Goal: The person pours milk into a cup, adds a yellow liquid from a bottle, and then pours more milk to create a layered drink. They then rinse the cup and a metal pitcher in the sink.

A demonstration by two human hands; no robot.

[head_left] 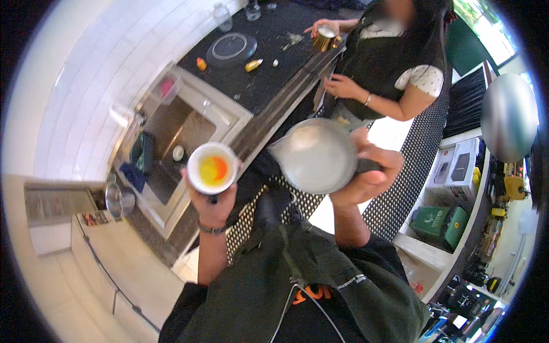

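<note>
In my left hand (pixel 214 208) is a small white cup (pixel 193 166), its fingers curled round the sides. Yellow and orange liquid (pixel 214 170) lies in the cup, the orange patch toward the right. My right hand (pixel 373 174) is closed round the dark handle (pixel 368 165) of a metal milk pitcher (pixel 320 122). Whitish milk (pixel 315 164) shows inside, and the spout points left toward the cup. Cup and pitcher are apart, both held up in front of my body.
A co-worker (pixel 372 68) at the counter, ahead and right, holds a gold-coloured pitcher (pixel 323 41). The sink (pixel 223 140) lies left. On the dark counter are an upturned round tray (pixel 231 48), an orange bottle (pixel 201 64) and a yellow bottle (pixel 253 66). Shelves (pixel 423 251) stand right.
</note>
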